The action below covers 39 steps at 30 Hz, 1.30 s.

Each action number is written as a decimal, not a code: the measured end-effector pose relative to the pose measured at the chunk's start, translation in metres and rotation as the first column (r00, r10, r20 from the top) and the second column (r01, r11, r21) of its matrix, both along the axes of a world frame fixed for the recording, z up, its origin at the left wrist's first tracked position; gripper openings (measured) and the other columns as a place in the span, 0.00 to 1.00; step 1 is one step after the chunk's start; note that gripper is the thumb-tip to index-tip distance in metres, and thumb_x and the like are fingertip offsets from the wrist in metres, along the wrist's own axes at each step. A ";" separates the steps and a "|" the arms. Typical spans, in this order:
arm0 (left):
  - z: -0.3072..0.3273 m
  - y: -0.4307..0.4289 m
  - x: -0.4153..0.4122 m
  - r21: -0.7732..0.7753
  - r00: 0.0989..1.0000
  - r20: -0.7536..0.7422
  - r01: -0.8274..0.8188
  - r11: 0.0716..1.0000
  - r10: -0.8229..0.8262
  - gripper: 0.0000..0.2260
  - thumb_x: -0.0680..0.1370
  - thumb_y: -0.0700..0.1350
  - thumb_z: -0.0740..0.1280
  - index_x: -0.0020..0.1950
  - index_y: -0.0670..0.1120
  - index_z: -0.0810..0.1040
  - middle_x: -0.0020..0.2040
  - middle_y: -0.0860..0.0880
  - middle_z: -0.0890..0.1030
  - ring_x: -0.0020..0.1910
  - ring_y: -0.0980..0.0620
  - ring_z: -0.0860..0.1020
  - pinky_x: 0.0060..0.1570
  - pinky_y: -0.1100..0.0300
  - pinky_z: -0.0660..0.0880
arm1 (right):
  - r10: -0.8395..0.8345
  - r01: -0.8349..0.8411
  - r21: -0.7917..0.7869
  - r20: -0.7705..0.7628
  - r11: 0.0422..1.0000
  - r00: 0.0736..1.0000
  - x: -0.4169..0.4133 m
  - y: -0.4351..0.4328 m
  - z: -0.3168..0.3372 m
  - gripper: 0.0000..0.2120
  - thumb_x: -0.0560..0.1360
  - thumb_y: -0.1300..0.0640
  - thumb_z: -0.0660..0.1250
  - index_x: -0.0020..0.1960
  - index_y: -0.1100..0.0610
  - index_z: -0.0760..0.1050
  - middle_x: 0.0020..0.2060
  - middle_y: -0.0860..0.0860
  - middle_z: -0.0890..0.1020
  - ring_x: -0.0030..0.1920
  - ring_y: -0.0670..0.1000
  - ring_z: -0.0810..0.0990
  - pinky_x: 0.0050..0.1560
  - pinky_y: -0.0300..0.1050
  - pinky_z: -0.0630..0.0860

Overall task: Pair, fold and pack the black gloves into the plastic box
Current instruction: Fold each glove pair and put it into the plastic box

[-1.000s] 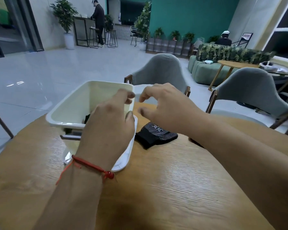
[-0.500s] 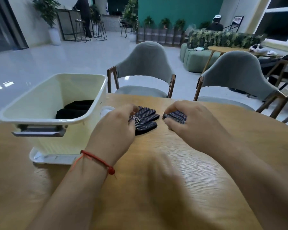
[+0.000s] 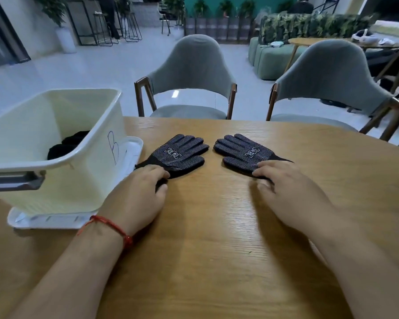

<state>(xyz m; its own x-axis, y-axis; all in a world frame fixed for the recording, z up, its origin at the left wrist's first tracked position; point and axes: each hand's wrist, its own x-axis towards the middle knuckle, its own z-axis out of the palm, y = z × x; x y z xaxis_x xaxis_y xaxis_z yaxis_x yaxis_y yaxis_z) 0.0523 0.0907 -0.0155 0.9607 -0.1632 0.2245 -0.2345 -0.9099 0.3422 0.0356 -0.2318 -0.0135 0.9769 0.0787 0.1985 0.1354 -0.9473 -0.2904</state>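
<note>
Two black dotted gloves lie flat on the wooden table (image 3: 217,226), palms up, fingers pointing away from me. My left hand (image 3: 136,196) pinches the near cuff edge of the left glove (image 3: 180,153) between thumb and fingers. My right hand (image 3: 293,192) grips the near edge of the right glove (image 3: 244,153) the same way. A narrow gap separates the gloves. The cream plastic box (image 3: 97,143) stands at the left, with folded black gloves (image 3: 67,143) inside it.
The box sits on its white lid (image 3: 131,148), which sticks out toward the left glove. Two grey chairs (image 3: 194,72) (image 3: 332,74) stand at the table's far edge. Bare tabletop lies between my forearms.
The bunched gloves have been pulled apart and spread flat side by side. Both hands have slid back toward me to the gloves' near edges.
</note>
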 end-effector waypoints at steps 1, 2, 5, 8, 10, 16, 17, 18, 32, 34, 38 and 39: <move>-0.001 0.000 0.001 -0.007 1.000 0.000 0.000 1.000 0.000 0.14 0.82 0.45 0.67 0.67 0.51 0.81 0.70 0.56 0.79 0.69 0.53 0.75 0.68 0.57 0.70 | 0.007 -0.008 -0.024 -0.016 1.000 1.000 0.000 0.002 -0.002 0.15 0.83 0.51 0.66 0.69 0.46 0.80 0.73 0.42 0.77 0.76 0.50 0.69 0.77 0.53 0.67; -0.001 -0.001 0.002 -0.014 1.000 0.003 0.003 1.000 -0.003 0.14 0.82 0.45 0.67 0.68 0.51 0.81 0.70 0.56 0.79 0.68 0.53 0.76 0.68 0.58 0.70 | 0.006 -0.008 -0.048 -0.038 0.999 0.999 0.001 0.003 -0.004 0.17 0.84 0.51 0.65 0.71 0.45 0.78 0.74 0.42 0.75 0.77 0.49 0.68 0.78 0.53 0.66; -0.002 0.000 0.001 -0.018 1.000 -0.004 0.000 1.000 -0.001 0.16 0.82 0.47 0.67 0.70 0.52 0.79 0.70 0.57 0.79 0.68 0.54 0.76 0.67 0.58 0.70 | -0.002 -0.005 -0.094 -0.073 0.996 0.997 0.002 0.004 -0.009 0.20 0.85 0.50 0.62 0.77 0.46 0.73 0.77 0.42 0.72 0.78 0.49 0.66 0.79 0.54 0.65; -0.002 0.002 0.000 -0.024 1.000 -0.015 -0.002 1.000 0.002 0.17 0.82 0.48 0.67 0.72 0.53 0.78 0.70 0.57 0.78 0.69 0.54 0.75 0.67 0.58 0.70 | -0.008 0.000 -0.102 -0.076 0.995 0.997 0.004 0.005 -0.010 0.22 0.85 0.51 0.61 0.78 0.47 0.71 0.77 0.43 0.72 0.77 0.51 0.68 0.78 0.55 0.67; -0.001 0.002 -0.001 -0.032 1.000 -0.018 0.003 0.999 -0.004 0.18 0.82 0.48 0.67 0.72 0.53 0.78 0.70 0.57 0.78 0.69 0.54 0.75 0.67 0.58 0.70 | -0.016 0.008 -0.099 -0.080 0.995 0.997 0.005 0.005 -0.010 0.22 0.85 0.51 0.61 0.79 0.48 0.71 0.77 0.44 0.72 0.77 0.52 0.68 0.78 0.55 0.67; 0.001 0.002 -0.004 -0.033 1.000 -0.025 -0.004 0.999 0.004 0.19 0.82 0.49 0.67 0.74 0.53 0.76 0.71 0.57 0.77 0.70 0.54 0.74 0.67 0.59 0.68 | -0.023 0.018 -0.082 -0.055 0.996 0.998 0.006 0.006 -0.013 0.22 0.84 0.51 0.61 0.78 0.50 0.72 0.75 0.46 0.74 0.74 0.54 0.71 0.76 0.57 0.69; 0.002 0.002 -0.005 -0.034 1.000 -0.027 -0.007 0.999 0.006 0.19 0.82 0.49 0.67 0.74 0.53 0.76 0.71 0.56 0.77 0.70 0.54 0.74 0.67 0.60 0.68 | -0.020 0.017 -0.069 -0.045 0.997 0.999 0.006 0.006 -0.014 0.21 0.84 0.51 0.62 0.77 0.50 0.73 0.74 0.45 0.75 0.73 0.54 0.71 0.75 0.57 0.69; 0.002 0.001 -0.006 -0.038 1.000 -0.029 -0.011 0.999 0.010 0.19 0.82 0.49 0.67 0.74 0.54 0.76 0.71 0.56 0.77 0.70 0.54 0.74 0.66 0.60 0.68 | -0.019 0.017 -0.058 -0.037 0.998 0.999 0.006 0.006 -0.014 0.20 0.84 0.51 0.62 0.75 0.49 0.74 0.73 0.45 0.76 0.73 0.53 0.72 0.75 0.58 0.70; -0.001 -0.003 -0.005 -0.089 0.998 0.055 0.046 0.995 -0.041 0.20 0.82 0.47 0.68 0.74 0.49 0.77 0.72 0.53 0.78 0.71 0.51 0.74 0.71 0.57 0.67 | -0.009 0.009 -0.038 -0.015 0.999 1.000 0.006 0.008 -0.016 0.22 0.85 0.52 0.61 0.79 0.51 0.72 0.77 0.46 0.73 0.77 0.52 0.68 0.79 0.54 0.65; 0.002 -0.011 -0.010 -0.130 0.989 0.120 0.097 0.987 -0.081 0.15 0.82 0.47 0.68 0.69 0.49 0.82 0.66 0.53 0.82 0.67 0.52 0.77 0.67 0.63 0.67 | -0.012 0.012 0.016 0.044 1.000 0.999 0.005 0.010 -0.014 0.22 0.84 0.53 0.63 0.78 0.52 0.73 0.76 0.46 0.73 0.76 0.52 0.68 0.79 0.54 0.66; 0.007 -0.032 -0.027 -0.144 0.950 0.086 0.311 0.939 -0.301 0.16 0.81 0.53 0.63 0.64 0.53 0.84 0.61 0.58 0.83 0.61 0.58 0.79 0.67 0.59 0.72 | -0.013 -0.001 0.089 0.168 0.996 0.986 0.003 0.011 -0.009 0.22 0.83 0.58 0.65 0.76 0.52 0.75 0.74 0.45 0.76 0.74 0.52 0.71 0.76 0.55 0.69; 0.006 -0.037 -0.031 -0.141 0.927 0.055 0.374 0.917 -0.370 0.16 0.81 0.53 0.63 0.64 0.53 0.84 0.60 0.59 0.83 0.61 0.59 0.79 0.66 0.57 0.73 | -0.008 -0.007 0.087 0.174 0.996 0.985 0.003 0.010 -0.009 0.23 0.82 0.59 0.65 0.76 0.52 0.75 0.74 0.45 0.75 0.73 0.52 0.71 0.76 0.55 0.70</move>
<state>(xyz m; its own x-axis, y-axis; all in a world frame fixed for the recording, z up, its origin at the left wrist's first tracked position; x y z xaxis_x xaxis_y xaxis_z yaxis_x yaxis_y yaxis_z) 0.0210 0.0534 -0.0097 0.8303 -0.4711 0.2976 -0.5572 -0.6953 0.4539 0.0385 -0.2215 -0.0226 0.9269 0.0537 0.3715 0.1909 -0.9196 -0.3433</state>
